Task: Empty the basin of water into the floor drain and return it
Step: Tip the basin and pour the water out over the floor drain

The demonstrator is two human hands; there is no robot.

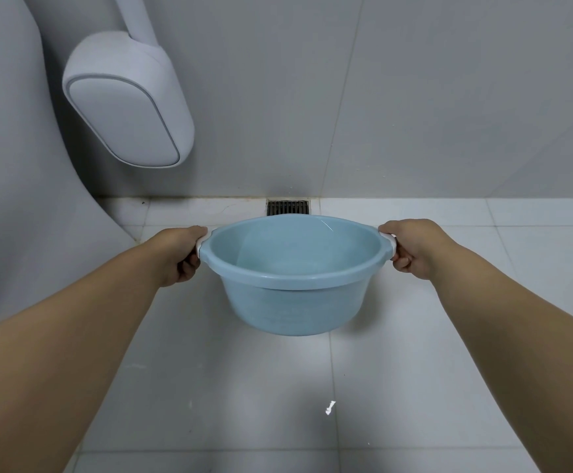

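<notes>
A light blue plastic basin (295, 302) with white handles hangs in the air above the white tiled floor, roughly level. My left hand (177, 256) grips its left handle and my right hand (414, 249) grips its right handle. Clear water fills the lower part of the basin. The floor drain (287, 207), a dark metal grate, lies at the foot of the wall just beyond the basin's far rim, which hides the drain's near edge.
A grey tiled wall (414, 97) rises right behind the drain. A white rounded fixture (124, 100) on a pipe hangs on the wall at upper left. A large curved grey body (15, 158) fills the left side. White floor tiles (312, 404) lie below.
</notes>
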